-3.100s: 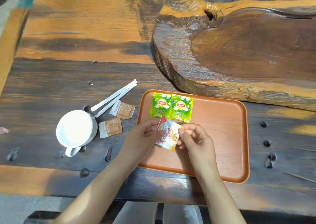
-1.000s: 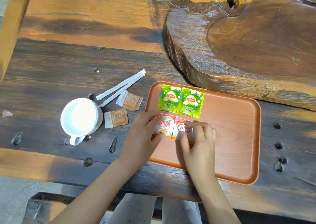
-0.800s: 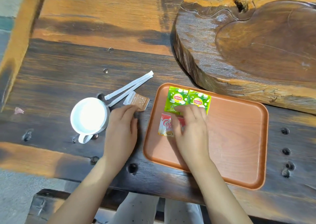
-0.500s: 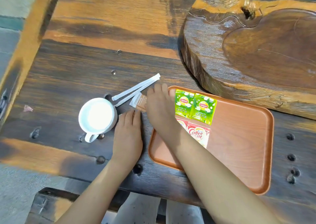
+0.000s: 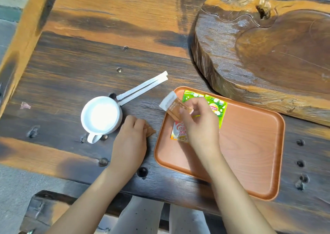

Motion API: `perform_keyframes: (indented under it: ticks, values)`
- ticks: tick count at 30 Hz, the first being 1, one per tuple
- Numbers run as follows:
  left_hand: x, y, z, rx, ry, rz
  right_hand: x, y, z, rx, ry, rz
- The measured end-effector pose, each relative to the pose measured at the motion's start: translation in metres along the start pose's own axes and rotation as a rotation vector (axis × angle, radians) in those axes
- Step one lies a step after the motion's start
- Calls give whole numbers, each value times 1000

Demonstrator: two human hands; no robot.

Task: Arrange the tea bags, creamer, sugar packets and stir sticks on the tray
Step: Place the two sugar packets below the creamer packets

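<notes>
Now right fingers (image 5: pixel 185 111) pinching a sugar packet (image 5: pixel 174 107) over the tray (image 5: pixel 250 144); left fingers (image 5: pixel 137 124) pressing together on another packet (image 5: pixel 150 130) on the bench (image 5: pixel 71 76).

The wooden table (image 5: pixel 75 69) bears a tray (image 5: pixel 250 144), mug (image 5: pixel 100 115), stir sticks (image 5: pixel 142 88) and slab (image 5: pixel 267 46).

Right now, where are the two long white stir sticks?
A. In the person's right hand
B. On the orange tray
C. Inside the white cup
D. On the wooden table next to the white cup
D. The stir sticks lie side by side on the table, one end close to the white cup, off the tray.
</notes>
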State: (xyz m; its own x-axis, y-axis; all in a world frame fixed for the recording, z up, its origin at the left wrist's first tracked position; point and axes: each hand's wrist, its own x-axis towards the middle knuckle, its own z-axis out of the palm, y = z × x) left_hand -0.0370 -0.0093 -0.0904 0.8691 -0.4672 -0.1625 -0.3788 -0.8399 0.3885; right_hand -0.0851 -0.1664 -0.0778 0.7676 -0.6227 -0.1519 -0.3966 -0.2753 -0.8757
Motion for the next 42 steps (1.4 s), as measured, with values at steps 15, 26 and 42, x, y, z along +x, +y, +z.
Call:
perform_keyframes:
  ticks: [15, 26, 42]
  values:
    - [7, 2, -20, -1101, -177, -532, -91, 49, -15, -406, -137, -14]
    - [3, 11, -13, -1000, -210, -516, -97, 57, -5, -554, -184, -268]
    - [-10, 40, -13, -1015, -562, -245, -69, 30, -29, 390, -149, 270]
